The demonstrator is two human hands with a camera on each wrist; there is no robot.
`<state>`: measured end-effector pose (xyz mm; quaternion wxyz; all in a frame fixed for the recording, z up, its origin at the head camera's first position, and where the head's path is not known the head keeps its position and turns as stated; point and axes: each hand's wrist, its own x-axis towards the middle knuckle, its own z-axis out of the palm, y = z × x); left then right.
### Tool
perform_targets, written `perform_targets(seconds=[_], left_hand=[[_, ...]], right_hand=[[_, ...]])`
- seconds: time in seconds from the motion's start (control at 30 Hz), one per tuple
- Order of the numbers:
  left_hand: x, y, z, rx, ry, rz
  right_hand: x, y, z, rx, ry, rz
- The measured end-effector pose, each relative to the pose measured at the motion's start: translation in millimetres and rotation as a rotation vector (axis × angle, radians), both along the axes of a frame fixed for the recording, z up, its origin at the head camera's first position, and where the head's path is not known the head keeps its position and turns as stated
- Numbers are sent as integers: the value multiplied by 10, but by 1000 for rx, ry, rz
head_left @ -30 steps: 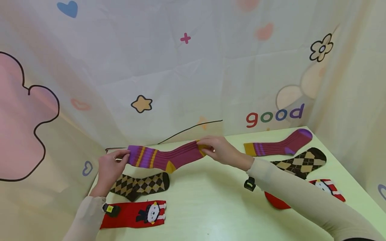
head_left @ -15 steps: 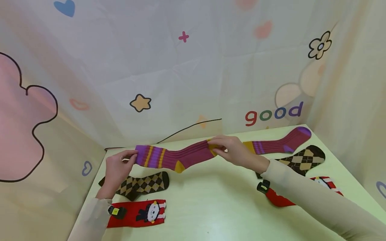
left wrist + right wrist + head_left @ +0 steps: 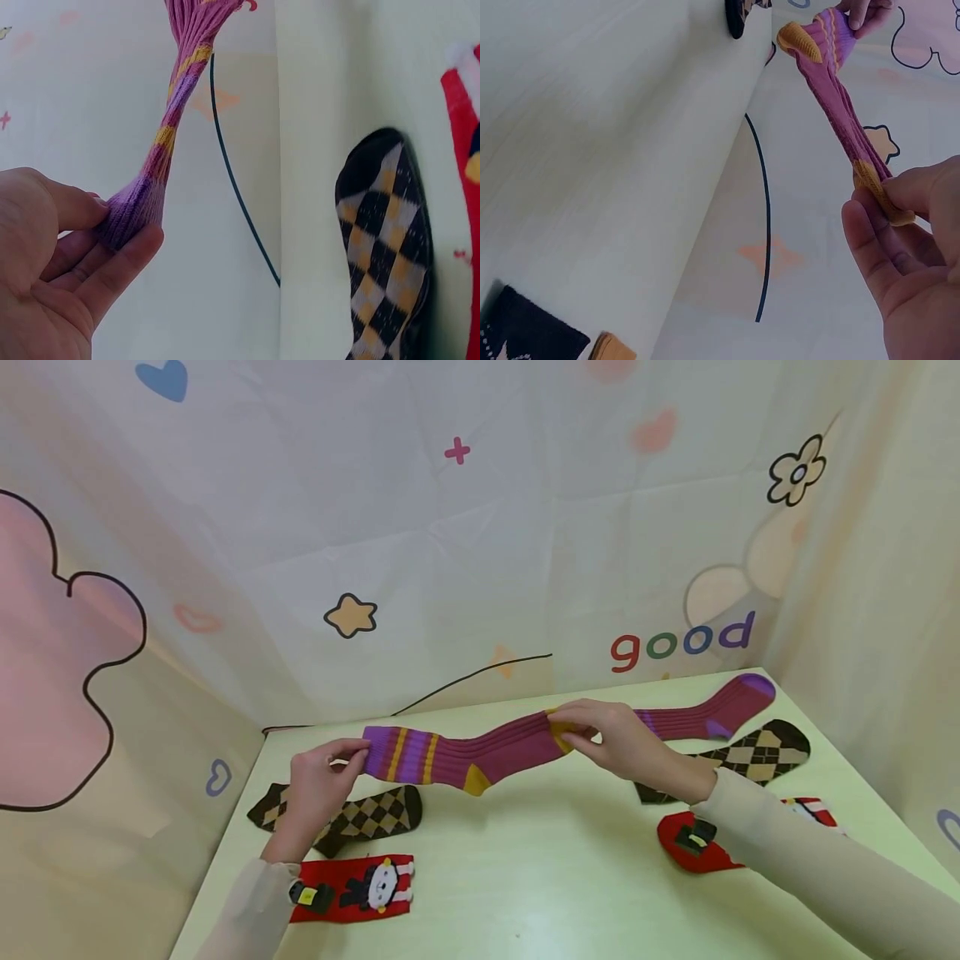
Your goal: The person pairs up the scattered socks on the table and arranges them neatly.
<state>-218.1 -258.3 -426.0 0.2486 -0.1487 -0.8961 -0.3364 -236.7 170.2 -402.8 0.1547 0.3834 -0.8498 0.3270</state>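
Note:
A magenta sock (image 3: 498,747) with a purple cuff, yellow stripes and a yellow heel and toe is stretched sideways between both hands, raised over the back of the table. My left hand (image 3: 322,785) pinches its purple cuff, thumb against fingers, as the left wrist view also shows. At the other end my right hand (image 3: 611,739) pinches the yellow toe between thumb and fingers. Behind the right hand lies a second magenta sock (image 3: 690,718) with a purple toe, its cuff hidden by that hand.
On the left lie an argyle sock (image 3: 375,817) and a red sock with a bear face (image 3: 382,885). To the right are another argyle sock (image 3: 757,756) and a red sock (image 3: 678,835), partly under my sleeve. A printed curtain (image 3: 450,568) hangs behind the pale green table (image 3: 517,877).
Both hands have moved right together, carrying the stretched magenta sock along. The right hand now overlaps the cuff of the other magenta sock, and more of the left argyle sock shows.

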Motion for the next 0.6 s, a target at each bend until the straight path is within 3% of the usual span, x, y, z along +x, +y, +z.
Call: perform_targets(seconds=[0.6], left_hand=[[112,245,-54,6,-11,-74]], right_hand=[[194,285,-75,-15,93,-4]])
